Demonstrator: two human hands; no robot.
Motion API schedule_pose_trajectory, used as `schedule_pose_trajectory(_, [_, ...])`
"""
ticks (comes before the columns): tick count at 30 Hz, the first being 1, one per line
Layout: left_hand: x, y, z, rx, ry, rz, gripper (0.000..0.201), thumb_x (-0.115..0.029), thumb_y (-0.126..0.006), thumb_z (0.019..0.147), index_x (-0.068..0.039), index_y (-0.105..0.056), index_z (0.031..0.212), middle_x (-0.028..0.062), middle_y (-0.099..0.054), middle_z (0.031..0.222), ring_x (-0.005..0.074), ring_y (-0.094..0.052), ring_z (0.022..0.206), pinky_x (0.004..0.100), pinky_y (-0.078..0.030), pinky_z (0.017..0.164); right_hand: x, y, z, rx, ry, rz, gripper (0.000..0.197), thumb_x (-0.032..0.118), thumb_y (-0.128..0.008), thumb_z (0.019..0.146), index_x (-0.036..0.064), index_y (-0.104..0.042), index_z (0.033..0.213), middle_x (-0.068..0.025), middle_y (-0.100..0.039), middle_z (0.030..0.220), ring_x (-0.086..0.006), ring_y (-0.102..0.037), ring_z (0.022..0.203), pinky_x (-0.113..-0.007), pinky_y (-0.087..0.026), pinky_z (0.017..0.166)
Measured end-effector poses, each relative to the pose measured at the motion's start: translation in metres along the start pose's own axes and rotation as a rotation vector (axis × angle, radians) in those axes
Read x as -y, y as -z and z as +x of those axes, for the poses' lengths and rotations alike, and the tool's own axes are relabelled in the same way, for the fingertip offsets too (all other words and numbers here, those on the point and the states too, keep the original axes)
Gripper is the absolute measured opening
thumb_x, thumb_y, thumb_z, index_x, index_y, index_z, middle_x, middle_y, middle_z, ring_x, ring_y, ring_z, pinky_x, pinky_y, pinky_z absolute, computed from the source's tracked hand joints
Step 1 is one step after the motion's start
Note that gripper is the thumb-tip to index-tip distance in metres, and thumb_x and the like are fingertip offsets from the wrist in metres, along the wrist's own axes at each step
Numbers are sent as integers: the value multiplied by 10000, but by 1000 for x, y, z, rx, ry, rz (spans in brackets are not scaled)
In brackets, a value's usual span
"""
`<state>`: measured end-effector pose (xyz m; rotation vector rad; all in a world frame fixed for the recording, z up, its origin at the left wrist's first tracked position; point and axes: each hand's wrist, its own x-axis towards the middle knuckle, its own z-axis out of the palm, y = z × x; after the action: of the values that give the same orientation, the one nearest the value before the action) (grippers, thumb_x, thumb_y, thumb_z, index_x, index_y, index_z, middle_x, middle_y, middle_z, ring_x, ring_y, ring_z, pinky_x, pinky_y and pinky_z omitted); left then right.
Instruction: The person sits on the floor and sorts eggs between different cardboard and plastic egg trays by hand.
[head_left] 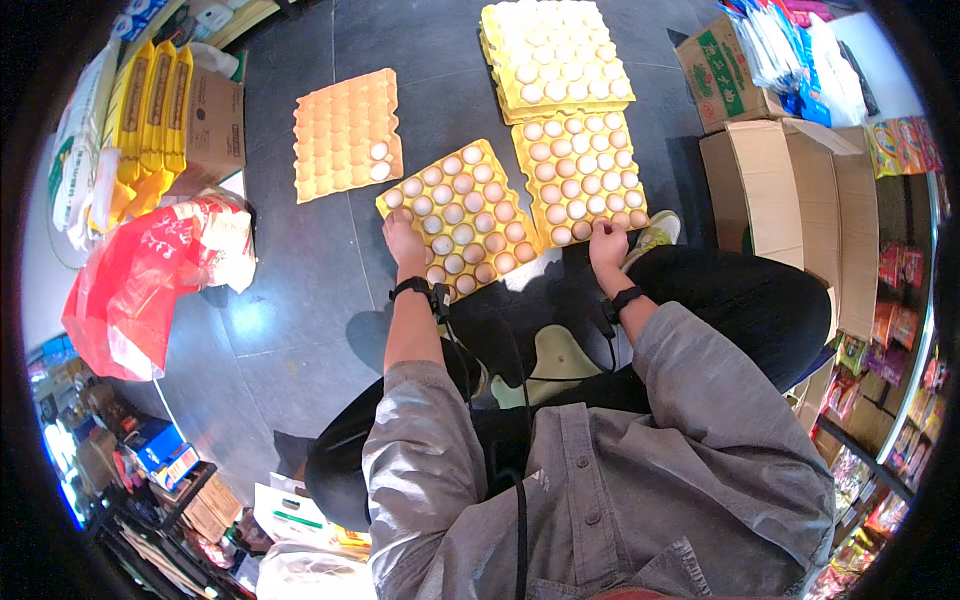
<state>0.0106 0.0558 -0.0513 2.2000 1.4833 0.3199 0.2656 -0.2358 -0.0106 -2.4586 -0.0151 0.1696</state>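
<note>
A yellow tray [528, 217] filled with brown and pale eggs [463, 184] lies tilted on the floor in front of me. At its left edge my left hand [404, 242] rests with fingers curled down; what they hold is hidden. Beside it on the right is another yellow tray of eggs [588, 165], set straighter. My right hand [608, 246] is at this tray's near edge, fingers bent together over the closest row; whether they grip an egg I cannot make out. An orange tray [335, 135], mostly bare, carries a few eggs [379, 160] near its right edge.
Stacked yellow egg trays [555, 55] stand at the far side. Cardboard boxes [765, 190] and snack shelves [905, 270] line the right. On the left are a red plastic bag [140, 275], yellow packages [155, 110] and a carton [215, 120]. A pale green stool [560, 365] sits between my legs.
</note>
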Motion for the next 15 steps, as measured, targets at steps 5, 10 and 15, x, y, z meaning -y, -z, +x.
schedule_pose_trajectory(5, [-22,5,-2,56,89,-19,417,60,-563,772,-54,-576,1173,174,-514,1235,363,-506,1119,405,-410,983,-4,14,-10,28,-11,18,230,224,-650,814,11,-699,888,-203,-677,861,-361,-659,842,-423,-512,745])
schedule_pose_trajectory(10, [-6,7,1,87,58,-39,465,48,-572,769,-94,-576,1213,184,-504,1232,362,-498,1132,411,-415,981,-2,26,-13,44,-37,5,239,227,-658,810,5,-693,891,-190,-687,843,-349,-667,815,-417,-515,746])
schedule_pose_trajectory(15, [-3,9,-3,23,3,-115,522,66,-540,751,-89,-548,1249,208,-514,1181,388,-521,1089,447,-436,936,1,29,-10,44,-91,30,241,230,-666,794,7,-689,883,-184,-684,832,-356,-665,810,-423,-515,735])
